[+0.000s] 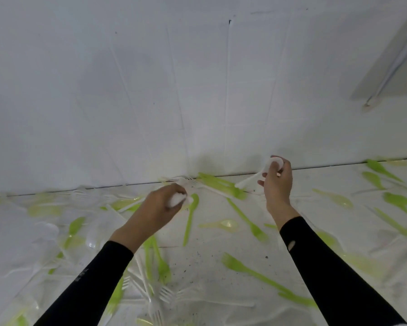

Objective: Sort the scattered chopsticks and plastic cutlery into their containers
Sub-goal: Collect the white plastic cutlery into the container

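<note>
Head view. Scattered across the white floor (209,262): green and white plastic cutlery (256,274), thin and nearly weightless by the look, stiff but likely to snap if bent, slick against tile. Best pinched at the handle, or levered up by the raised bowl or tines where lying flat.

Right hand (277,184), raised near the wall: fingers curled, thumb and fingertips pinching a white spoon (250,179) at its bowl end, handle pointing down and to the left.

Left hand (157,208), low over the floor: fingers curled round a white piece (176,200), probably spoon bowls, too washed out to tell. Just beside it, a green spoon (191,217), untouched.

No containers in sight; no chopsticks made out.
</note>
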Available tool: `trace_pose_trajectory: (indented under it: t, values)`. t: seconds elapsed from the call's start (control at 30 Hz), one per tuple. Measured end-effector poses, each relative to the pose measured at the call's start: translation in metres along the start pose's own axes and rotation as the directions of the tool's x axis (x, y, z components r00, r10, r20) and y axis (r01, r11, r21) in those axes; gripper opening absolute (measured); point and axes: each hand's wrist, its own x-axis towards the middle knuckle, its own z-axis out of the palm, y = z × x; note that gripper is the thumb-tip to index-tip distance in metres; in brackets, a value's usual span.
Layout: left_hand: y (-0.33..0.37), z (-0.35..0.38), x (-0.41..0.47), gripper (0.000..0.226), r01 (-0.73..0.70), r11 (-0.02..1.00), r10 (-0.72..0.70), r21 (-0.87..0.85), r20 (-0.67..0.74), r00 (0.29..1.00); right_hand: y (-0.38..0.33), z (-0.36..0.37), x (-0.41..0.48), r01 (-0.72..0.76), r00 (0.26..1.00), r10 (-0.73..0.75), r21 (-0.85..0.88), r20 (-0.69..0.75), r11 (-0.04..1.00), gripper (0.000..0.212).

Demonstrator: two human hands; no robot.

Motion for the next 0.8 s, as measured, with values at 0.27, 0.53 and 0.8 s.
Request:
trace_pose_trajectory:
  t: [0.27, 0.53, 0.8]
  values:
    - [0.095, -0.023, -0.027, 0.029, 0.194, 0.75, -0.338, -0.632, -0.115, 0.934, -0.039, -0.025, -0.11, 0.11, 0.903, -0.122, 0.051, 0.412, 0.993, 0.009]
    - [0.153, -0.009, -0.099, 0.029, 0.186, 0.542, -0.463, -0.819, -0.106, 0.88, -0.048, -0.038, -0.2, 0.008, 0.773, -0.029, 0.035, 0.634, 0.999, 0.01]
    - [0.164, -0.015, -0.149, 0.032, 0.144, 0.46, -0.535, -0.876, -0.144, 0.833, -0.044, -0.045, -0.244, -0.076, 0.714, 0.084, -0.043, 0.695, 0.996, 0.027]
